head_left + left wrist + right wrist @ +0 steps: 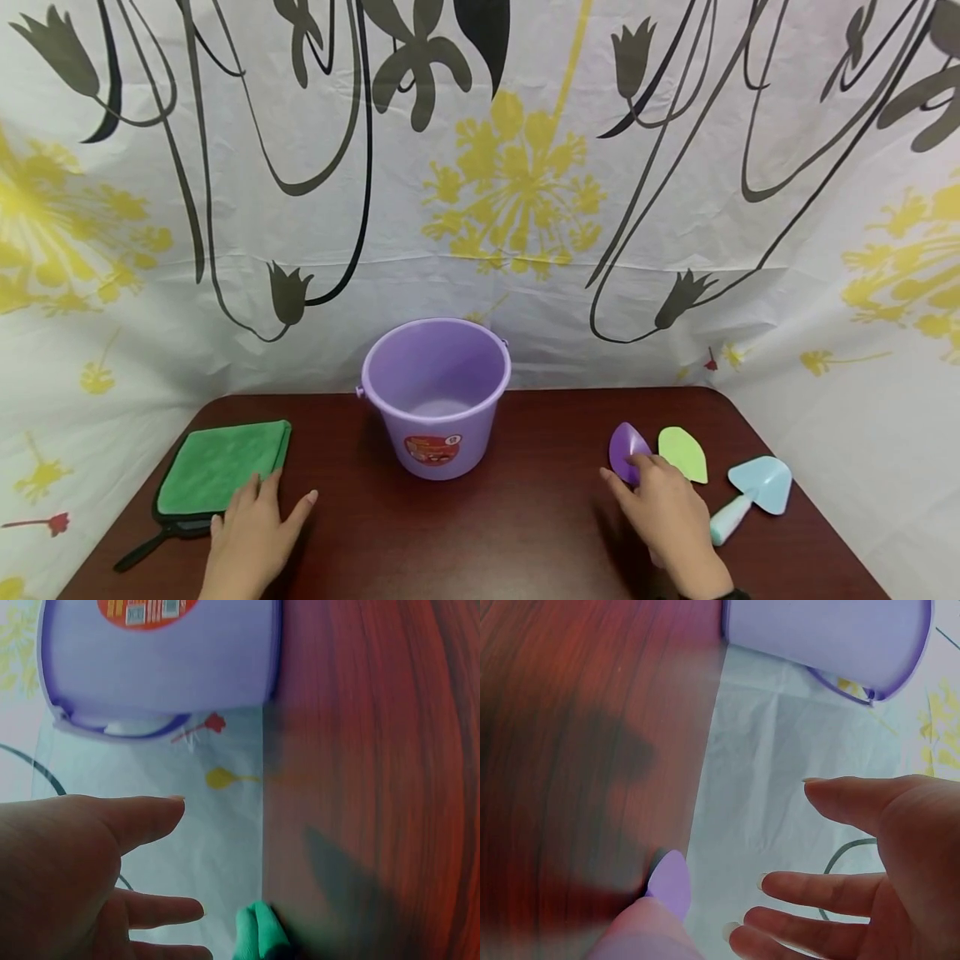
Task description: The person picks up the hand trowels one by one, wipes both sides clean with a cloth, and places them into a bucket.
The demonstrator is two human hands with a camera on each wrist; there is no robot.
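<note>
My left hand (255, 533) hovers with spread fingers at the near right corner of a folded green cloth (221, 468). The cloth lies on a flat black square pan-like thing with a handle (142, 552). My right hand (667, 517) is held, fingers apart, above a purple toy shovel (626, 450). In the right wrist view, that shovel's blade (673, 885) lies below the fingers, and nothing is gripped. Beside it are a lime-green shovel blade (682, 454), its lower part hidden by the hand, and a light blue shovel (761, 483) with a pale handle.
A lilac bucket (442, 446) with a red-orange label stands upright at the back middle of the dark wooden table (450, 542). Behind and at both sides hangs a white sheet (420, 292) printed with grey and yellow flowers.
</note>
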